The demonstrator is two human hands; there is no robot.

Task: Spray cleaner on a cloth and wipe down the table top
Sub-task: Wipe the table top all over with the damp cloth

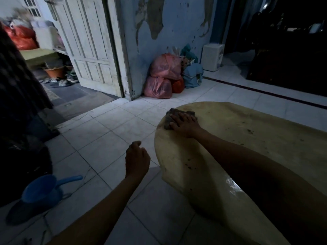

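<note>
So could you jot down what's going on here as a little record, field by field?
activity: wiping a table top
table: pale yellow, rounded end, dark specks on it
cloth: dark grey, flat near the table's far rounded edge
right hand: pressed flat on the cloth, fingers spread
left hand: off the table, over the floor, loosely curled, holding nothing
spray bottle: not in view
floor: white tiles
nearby: blue dipper at lower left; pink bags by the wall
light: dim
</note>
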